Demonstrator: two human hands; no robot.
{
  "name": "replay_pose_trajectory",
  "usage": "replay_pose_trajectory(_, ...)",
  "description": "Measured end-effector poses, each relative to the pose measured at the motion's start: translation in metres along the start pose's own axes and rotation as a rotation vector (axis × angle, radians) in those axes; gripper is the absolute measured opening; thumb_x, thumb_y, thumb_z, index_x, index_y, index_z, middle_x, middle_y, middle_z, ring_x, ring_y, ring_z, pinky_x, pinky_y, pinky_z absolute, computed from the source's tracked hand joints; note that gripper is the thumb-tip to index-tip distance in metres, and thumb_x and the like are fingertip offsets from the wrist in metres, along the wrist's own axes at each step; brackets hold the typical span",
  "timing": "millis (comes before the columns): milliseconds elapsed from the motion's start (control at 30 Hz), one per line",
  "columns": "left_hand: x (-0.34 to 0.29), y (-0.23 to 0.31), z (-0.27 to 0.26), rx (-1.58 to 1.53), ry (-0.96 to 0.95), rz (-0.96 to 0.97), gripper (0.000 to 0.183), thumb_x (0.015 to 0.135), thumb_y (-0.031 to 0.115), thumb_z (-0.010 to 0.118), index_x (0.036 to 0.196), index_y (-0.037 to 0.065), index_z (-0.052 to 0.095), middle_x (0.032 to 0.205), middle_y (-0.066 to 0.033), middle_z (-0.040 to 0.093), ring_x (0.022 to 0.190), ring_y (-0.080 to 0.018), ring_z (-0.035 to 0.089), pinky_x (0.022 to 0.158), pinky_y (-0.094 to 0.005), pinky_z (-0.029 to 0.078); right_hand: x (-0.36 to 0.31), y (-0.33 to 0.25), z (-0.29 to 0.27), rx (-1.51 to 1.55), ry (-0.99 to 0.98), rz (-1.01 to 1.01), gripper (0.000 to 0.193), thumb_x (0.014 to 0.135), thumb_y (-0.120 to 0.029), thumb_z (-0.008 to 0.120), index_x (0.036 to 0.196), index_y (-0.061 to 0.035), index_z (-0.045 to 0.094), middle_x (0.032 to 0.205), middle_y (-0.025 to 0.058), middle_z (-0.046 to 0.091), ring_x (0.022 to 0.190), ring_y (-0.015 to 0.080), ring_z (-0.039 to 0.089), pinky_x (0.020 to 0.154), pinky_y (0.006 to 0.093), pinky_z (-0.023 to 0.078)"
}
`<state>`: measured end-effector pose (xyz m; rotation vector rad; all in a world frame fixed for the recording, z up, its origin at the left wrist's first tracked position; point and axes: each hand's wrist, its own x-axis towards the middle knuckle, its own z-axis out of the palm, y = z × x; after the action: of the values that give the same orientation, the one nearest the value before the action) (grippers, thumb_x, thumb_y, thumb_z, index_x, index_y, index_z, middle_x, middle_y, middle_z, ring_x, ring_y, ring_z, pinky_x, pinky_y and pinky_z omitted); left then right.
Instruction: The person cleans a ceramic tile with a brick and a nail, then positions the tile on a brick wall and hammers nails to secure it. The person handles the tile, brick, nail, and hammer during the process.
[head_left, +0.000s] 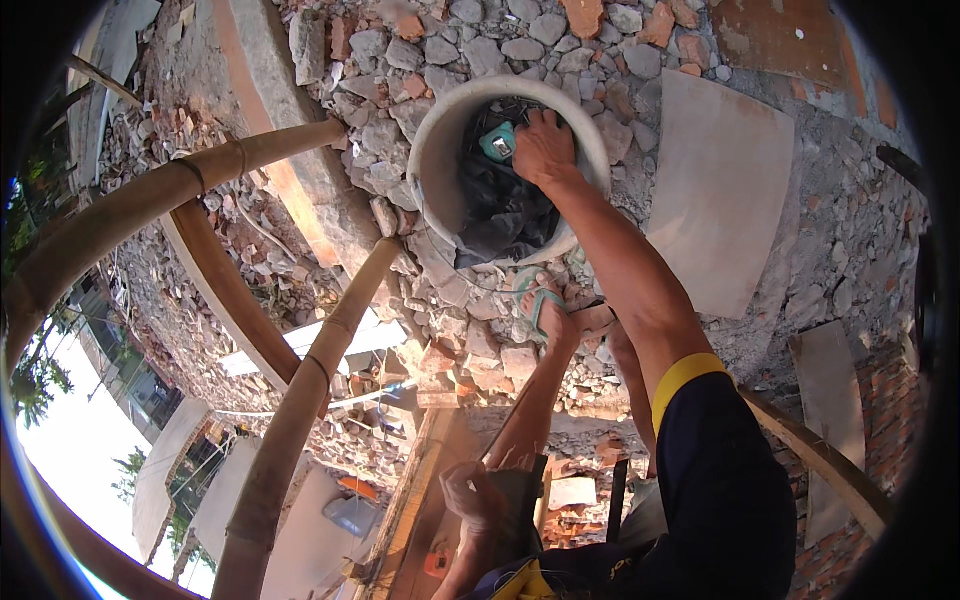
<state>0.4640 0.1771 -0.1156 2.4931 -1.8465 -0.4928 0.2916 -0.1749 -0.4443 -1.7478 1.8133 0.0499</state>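
My right hand (pixel 545 150) reaches down into a pale round bucket (pixel 596 150), its fingers curled at a small teal case with a white label (pixel 497 143) that looks like a tape measure. Crumpled black plastic (pixel 505 205) fills much of the bucket below it and hangs over the near rim. The bucket's wire handle droops on the left side. My left hand (pixel 472 497) is low in the view, by my leg and beside a wooden beam (pixel 415 490). Its fingers are closed; what they hold, if anything, is hidden.
Broken stone and brick rubble (pixel 390 80) surrounds the bucket. Thick bamboo poles (pixel 310 390) slant across the left. A flat pale board (pixel 720 190) lies right of the bucket. My foot in a green sandal (pixel 545 305) stands just below it. Another plank (pixel 820 455) crosses the lower right.
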Motion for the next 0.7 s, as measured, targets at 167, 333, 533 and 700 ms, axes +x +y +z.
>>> replay_pose_trajectory(167,0.008,-0.001,0.001,-0.067,0.029,-0.062,0.016,0.081,-0.001,0.067,0.088,0.010,0.056,0.083,-0.0081,0.060,0.074,-0.0255,0.059,0.066,-0.0368,0.050,0.016,-0.037,0.017,0.014,0.109,-0.294,0.021,0.082,-0.013,0.059,0.096,-0.0107,0.075,0.115,0.0081,0.065,0.113,0.0241,0.058,0.085,0.0416,0.050)
replay_pose_trajectory(333,0.010,-0.010,0.004,-0.017,0.056,-0.033,0.017,0.082,0.001,0.070,0.087,0.010,0.056,0.083,-0.0070,0.061,0.072,-0.0233,0.059,0.060,-0.0342,0.049,0.042,-0.073,0.054,0.032,0.014,-0.021,0.019,0.082,-0.011,0.059,0.084,-0.0155,0.078,0.091,0.0055,0.074,0.089,0.0239,0.071,0.070,0.0380,0.056)
replay_pose_trajectory(533,0.017,-0.014,0.007,-0.116,0.067,-0.002,0.012,0.086,0.004,0.067,0.089,0.010,0.056,0.082,-0.0073,0.059,0.072,-0.0239,0.059,0.060,-0.0343,0.048,0.042,-0.068,0.074,0.082,0.177,-0.110,0.019,0.081,-0.011,0.059,0.082,-0.0154,0.078,0.088,0.0075,0.073,0.081,0.0259,0.072,0.066,0.0413,0.057)
replay_pose_trajectory(700,0.020,-0.013,0.006,-0.053,0.078,0.052,0.010,0.087,0.007,0.066,0.089,0.009,0.056,0.083,-0.0073,0.059,0.072,-0.0249,0.058,0.063,-0.0371,0.047,0.032,-0.053,0.067,0.304,0.134,-0.168,0.011,0.079,-0.012,0.063,0.081,-0.0140,0.075,0.085,0.0119,0.072,0.080,0.0303,0.071,0.068,0.0442,0.055)
